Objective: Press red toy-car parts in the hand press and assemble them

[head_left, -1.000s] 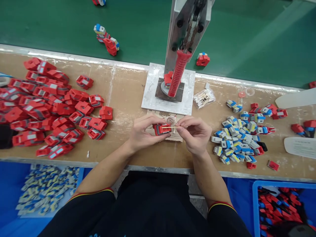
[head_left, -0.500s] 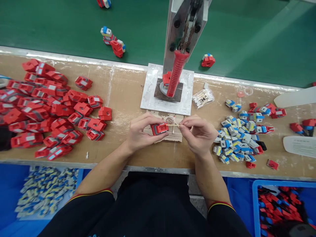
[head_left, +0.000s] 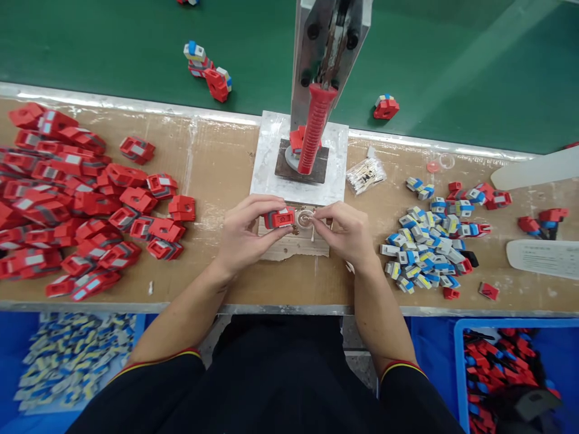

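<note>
Now left hand [head_left: 242, 232] grips red part [head_left: 279, 217], right hand [head_left: 346, 232] at small dish [head_left: 304, 218], no legible text.

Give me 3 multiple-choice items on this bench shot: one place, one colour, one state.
1. Where does the big heap of red parts lie?
A. on the bench, on the left hand's side
B. on the green belt
C. inside the press

2. What colour is the press handle?
A. blue
B. red
C. yellow

3. What is the left hand doing?
A. lying flat and empty
B. gripping the press handle
C. holding a red part

Answers:
1 A, the heap covers the bench beside the left hand.
2 B, the ribbed grip is red.
3 C, its fingers pinch the part, close to the right hand.
</note>
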`<act>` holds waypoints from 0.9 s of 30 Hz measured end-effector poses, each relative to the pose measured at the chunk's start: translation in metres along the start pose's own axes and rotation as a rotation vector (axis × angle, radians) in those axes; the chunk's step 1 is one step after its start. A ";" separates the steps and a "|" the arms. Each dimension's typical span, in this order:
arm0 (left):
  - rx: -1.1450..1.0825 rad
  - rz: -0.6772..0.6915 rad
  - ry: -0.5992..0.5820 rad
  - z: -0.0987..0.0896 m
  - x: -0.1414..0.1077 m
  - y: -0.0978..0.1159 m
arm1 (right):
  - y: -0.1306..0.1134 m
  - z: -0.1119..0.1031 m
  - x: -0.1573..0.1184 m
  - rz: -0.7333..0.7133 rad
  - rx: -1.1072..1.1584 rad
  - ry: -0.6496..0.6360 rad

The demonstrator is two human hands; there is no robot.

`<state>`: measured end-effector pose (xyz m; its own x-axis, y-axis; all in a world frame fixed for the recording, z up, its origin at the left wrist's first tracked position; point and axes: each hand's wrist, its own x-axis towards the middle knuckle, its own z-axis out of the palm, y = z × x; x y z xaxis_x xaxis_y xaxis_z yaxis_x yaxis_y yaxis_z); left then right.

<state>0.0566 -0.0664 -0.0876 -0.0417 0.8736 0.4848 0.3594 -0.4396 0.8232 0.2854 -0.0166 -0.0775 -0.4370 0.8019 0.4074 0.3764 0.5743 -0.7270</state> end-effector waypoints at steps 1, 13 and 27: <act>0.003 0.003 -0.002 0.000 0.000 0.001 | -0.003 -0.002 0.000 -0.003 0.063 0.053; 0.098 0.116 -0.056 0.006 -0.001 0.010 | -0.031 0.009 -0.002 0.037 0.586 0.282; 0.060 0.151 -0.028 0.006 0.000 0.010 | -0.029 0.010 -0.002 0.038 0.469 0.209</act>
<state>0.0659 -0.0691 -0.0815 0.0429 0.8045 0.5924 0.4142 -0.5539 0.7222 0.2675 -0.0361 -0.0626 -0.2396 0.8640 0.4428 -0.0389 0.4471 -0.8936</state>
